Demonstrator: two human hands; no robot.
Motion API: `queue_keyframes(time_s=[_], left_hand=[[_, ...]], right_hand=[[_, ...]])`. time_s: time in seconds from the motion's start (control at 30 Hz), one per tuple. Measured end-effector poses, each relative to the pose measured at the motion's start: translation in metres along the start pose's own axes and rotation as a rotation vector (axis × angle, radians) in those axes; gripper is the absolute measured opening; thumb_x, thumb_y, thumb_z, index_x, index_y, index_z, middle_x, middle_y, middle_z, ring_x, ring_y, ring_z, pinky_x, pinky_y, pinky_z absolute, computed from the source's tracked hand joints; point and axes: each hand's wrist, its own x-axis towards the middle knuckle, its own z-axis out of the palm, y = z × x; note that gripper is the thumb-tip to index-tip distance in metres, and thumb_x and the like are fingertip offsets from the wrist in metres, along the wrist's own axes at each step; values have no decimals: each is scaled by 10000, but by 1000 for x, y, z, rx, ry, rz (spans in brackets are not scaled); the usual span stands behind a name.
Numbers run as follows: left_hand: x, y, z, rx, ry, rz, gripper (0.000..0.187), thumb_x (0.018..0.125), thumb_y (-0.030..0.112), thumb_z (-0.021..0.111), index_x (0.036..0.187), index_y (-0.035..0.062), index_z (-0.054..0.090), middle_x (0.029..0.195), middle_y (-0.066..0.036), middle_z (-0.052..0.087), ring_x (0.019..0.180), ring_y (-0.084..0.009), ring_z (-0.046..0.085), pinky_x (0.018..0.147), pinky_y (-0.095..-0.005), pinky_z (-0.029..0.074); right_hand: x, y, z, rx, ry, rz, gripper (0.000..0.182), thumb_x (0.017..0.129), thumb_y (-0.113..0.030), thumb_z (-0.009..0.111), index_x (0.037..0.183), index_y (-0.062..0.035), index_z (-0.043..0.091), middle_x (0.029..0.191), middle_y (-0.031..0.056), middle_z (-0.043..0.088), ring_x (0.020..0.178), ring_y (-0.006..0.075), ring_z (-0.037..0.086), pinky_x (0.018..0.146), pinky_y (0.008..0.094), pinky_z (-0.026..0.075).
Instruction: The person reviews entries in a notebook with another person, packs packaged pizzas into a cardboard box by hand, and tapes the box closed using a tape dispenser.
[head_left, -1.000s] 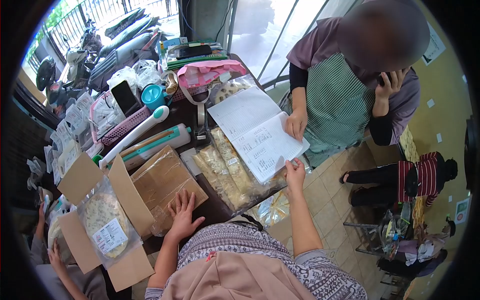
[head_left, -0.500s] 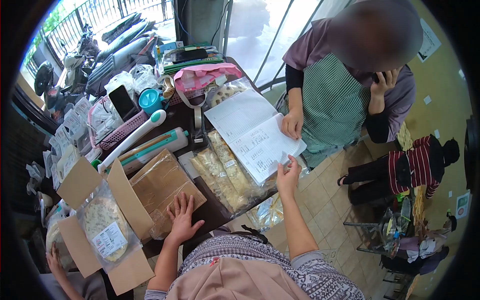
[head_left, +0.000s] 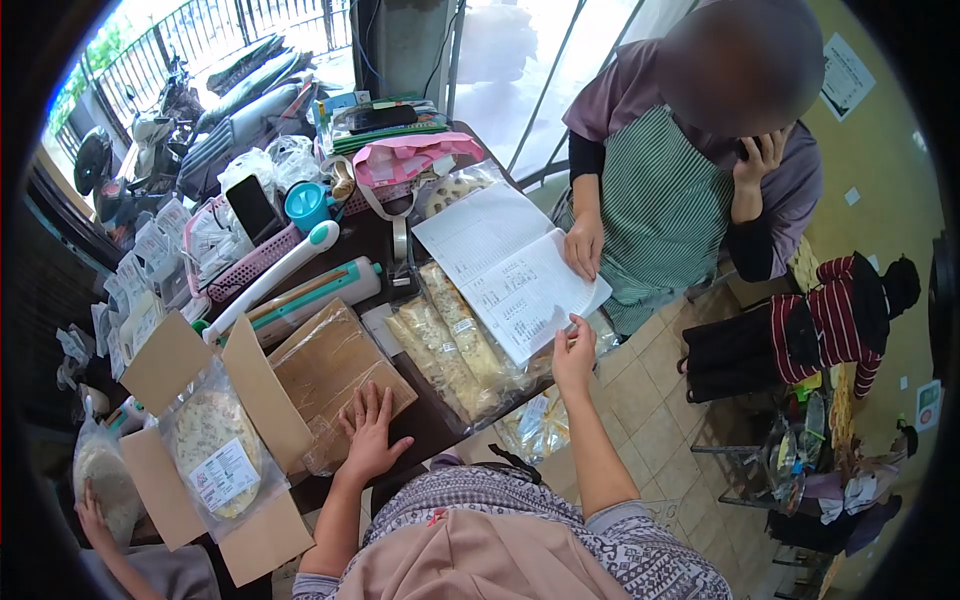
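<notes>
My left hand (head_left: 370,432) lies with fingers spread on a closed cardboard box (head_left: 335,365). At the lower right edge of an open notebook (head_left: 530,290) is my right hand (head_left: 574,362), its fingers bent around the page edge. Handwriting covers part of the lower page. Under the notebook are packs of food in clear plastic (head_left: 440,345). Left of my left hand, an open carton (head_left: 265,540) holds a round, flat, labelled item in clear wrap (head_left: 215,450).
Across the table a person (head_left: 665,190) touches the notebook and holds a phone to the ear. Another person's hand (head_left: 92,515) touches a wrapped item at lower left. A pink basket (head_left: 245,265), teal cup (head_left: 308,205) and sealer (head_left: 310,300) stand behind the boxes.
The view has shifted slightly. At lower left the wrapped item shows more, with the other person's hand on it. The person in stripes in the background has moved a little.
</notes>
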Motion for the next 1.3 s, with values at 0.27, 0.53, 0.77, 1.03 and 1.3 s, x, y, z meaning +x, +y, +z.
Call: queue_keyframes(time_s=[0.27,0.53,0.77,1.03,1.3], left_hand=[[1,9,-2,31,23,-8,882,759,438,625,1427,126,140,1491,-148,-9,1366,-348,-70,1022,-608,-38],[60,99,-11,-122,479,198,492,744,290,652,1183,109,525,1253,-139,449,1180,-333,367,981,-448,272],[99,103,-3,22,544,288,513,728,260,654,1212,157,515,1169,-116,475,1112,-306,401,940,-437,297],[99,94,1,46,425,221,580,724,240,658,1270,201,464,1150,-104,468,1110,-282,399,968,-449,255],[83,42,9,86,368,-153,740,798,499,535,1382,116,291,1468,-181,75,1355,-358,26,1064,-544,2]], right_hand=[[22,-52,36,-415,-391,-156,529,833,-111,451,1340,-21,330,961,269,598,848,380,599,742,428,465],[-4,-24,-7,-298,-270,1,605,824,-153,490,1359,1,251,822,251,613,776,389,602,706,448,461],[-78,112,-27,-97,-181,65,530,797,-121,555,1293,-36,391,654,160,609,604,321,602,591,403,479],[-141,179,-18,-698,-569,106,396,788,-273,553,1133,-78,554,832,179,653,756,328,639,695,432,506],[-170,286,-16,-834,-984,459,317,759,-321,540,638,-63,677,614,45,654,576,176,633,609,328,510]])
